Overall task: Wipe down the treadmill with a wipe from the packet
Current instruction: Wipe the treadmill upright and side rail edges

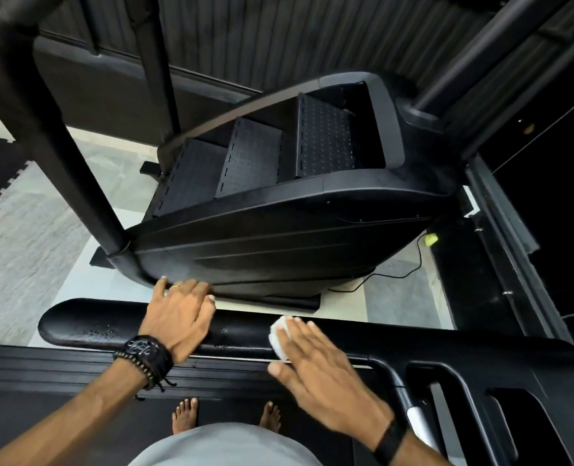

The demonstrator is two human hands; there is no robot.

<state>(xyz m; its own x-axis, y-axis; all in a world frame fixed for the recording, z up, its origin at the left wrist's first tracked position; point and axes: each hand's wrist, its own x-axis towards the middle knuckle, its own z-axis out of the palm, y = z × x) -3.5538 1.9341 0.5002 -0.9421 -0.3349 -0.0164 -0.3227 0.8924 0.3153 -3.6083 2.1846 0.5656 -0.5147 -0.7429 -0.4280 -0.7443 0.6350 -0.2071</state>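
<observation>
On handrail (110, 326) | wipe (277, 334) under flat right fingers (307, 334) | left fingers (191, 290) seemingly draped, loose

Black stair-climber machine (278, 203), cable (396, 274) with perhaps a yellow-green plug (430, 239), grey floor mat (19, 230).

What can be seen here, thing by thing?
Handrail: one, black, across the front under both hands.
Wipe: one, white, on the handrail under the right hand.
Stair machine: one, black, beyond the handrail.
Cable: one, black, on the floor at right.
Wristbands: several, black, left wrist.
Watch: one, black, right wrist.
Feet: two, bare, at the bottom.
Left hand: resting on the handrail.
Right hand: flat, pressing the wipe.
</observation>
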